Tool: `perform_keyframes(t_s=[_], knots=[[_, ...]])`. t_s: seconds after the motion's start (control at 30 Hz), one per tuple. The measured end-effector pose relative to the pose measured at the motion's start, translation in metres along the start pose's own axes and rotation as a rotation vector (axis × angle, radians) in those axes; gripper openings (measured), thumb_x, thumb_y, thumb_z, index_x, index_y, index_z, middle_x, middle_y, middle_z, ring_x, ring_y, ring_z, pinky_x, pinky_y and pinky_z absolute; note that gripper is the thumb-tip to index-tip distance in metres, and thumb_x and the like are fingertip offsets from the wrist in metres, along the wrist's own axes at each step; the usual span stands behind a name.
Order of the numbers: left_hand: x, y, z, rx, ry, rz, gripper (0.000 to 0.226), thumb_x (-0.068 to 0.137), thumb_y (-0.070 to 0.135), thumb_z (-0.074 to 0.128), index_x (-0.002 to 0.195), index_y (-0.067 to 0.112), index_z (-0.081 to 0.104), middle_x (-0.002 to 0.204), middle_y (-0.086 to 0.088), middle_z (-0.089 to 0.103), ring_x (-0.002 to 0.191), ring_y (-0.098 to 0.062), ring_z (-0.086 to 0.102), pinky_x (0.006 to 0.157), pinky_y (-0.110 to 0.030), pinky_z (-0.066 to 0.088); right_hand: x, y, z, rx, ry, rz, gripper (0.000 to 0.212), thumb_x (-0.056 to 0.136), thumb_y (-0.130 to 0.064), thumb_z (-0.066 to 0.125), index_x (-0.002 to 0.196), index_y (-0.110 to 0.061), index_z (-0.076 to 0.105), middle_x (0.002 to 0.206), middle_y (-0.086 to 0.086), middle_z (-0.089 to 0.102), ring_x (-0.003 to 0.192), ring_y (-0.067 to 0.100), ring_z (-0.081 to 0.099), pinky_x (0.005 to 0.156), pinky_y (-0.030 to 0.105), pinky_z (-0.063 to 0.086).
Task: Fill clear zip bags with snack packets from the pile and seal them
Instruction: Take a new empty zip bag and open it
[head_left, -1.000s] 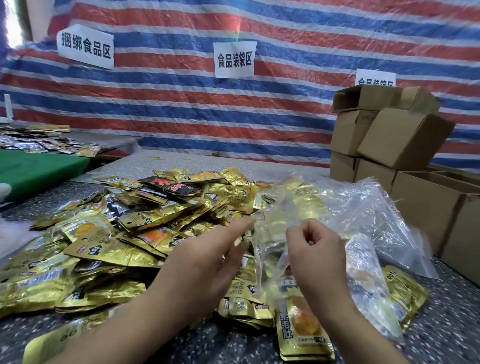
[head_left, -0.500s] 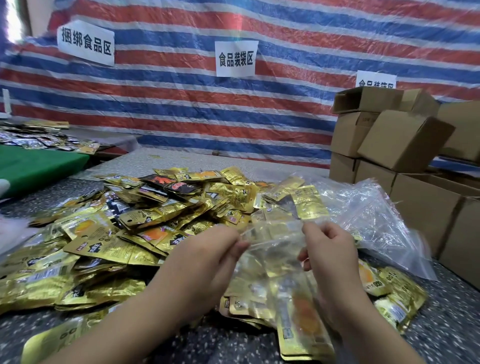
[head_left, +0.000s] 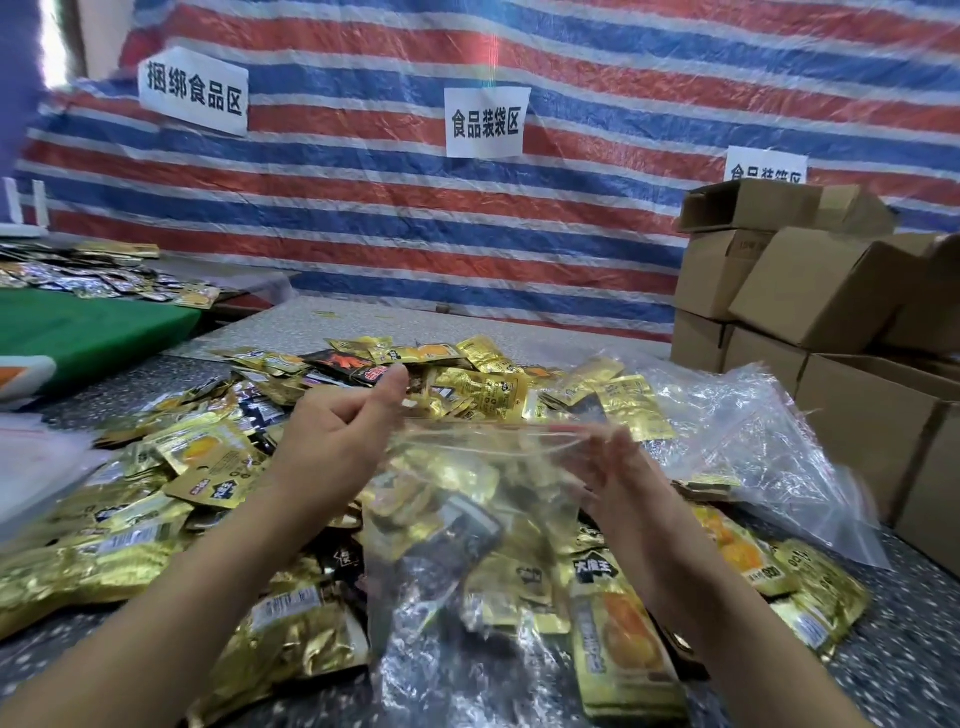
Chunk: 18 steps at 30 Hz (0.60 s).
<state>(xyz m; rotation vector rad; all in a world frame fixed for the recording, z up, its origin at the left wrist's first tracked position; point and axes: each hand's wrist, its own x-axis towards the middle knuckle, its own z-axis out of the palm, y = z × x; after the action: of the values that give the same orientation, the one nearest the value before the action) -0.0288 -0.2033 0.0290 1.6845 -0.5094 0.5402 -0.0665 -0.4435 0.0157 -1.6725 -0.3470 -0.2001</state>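
Zip bag: a clear zip bag (head_left: 467, 530) with gold packets inside, held up over the snack pile (head_left: 218, 499) on the speckled worktop (head_left: 914, 649).
Left hand: the left hand (head_left: 337, 441) pinches the bag's top left corner, thumb raised.
Right hand: the right hand (head_left: 613, 467) grips the top right end of the zip strip; it is blurred.
Empty bags: loose clear bags (head_left: 769, 447) lie right of the held bag.
Boxes: cardboard boxes (head_left: 810, 291) stand behind those bags.
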Motion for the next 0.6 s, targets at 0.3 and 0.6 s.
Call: perform_keyframes(t_s=[0.3,0.6], knots=[[0.006,0.005,-0.011,-0.151,-0.134,-0.157,0.059,0.098,0.032,0.051,0.040,0.021,0.042,0.041,0.007,0.037,0.036,-0.007,0.030,0.040,-0.017,0.028,0.020,0.003,-0.012,-0.312,0.121,0.178,0.013,0.092,-0.027,0.067,0.091,-0.022,0.079,0.089,-0.002,0.078,0.083,0.018,0.074,0.074,0.030,0.058],[0.003,0.004,-0.007,-0.257,-0.171,-0.200,0.056,0.087,0.051,0.049,0.038,0.024,0.044,0.041,0.008,0.039,0.040,-0.009,0.030,0.043,-0.018,0.030,0.055,-0.014,0.040,-1.100,-0.627,0.268,0.031,0.100,-0.030,0.058,0.111,-0.003,0.068,0.104,0.010,0.069,0.080,0.015,0.053,0.062,0.017,0.041]])
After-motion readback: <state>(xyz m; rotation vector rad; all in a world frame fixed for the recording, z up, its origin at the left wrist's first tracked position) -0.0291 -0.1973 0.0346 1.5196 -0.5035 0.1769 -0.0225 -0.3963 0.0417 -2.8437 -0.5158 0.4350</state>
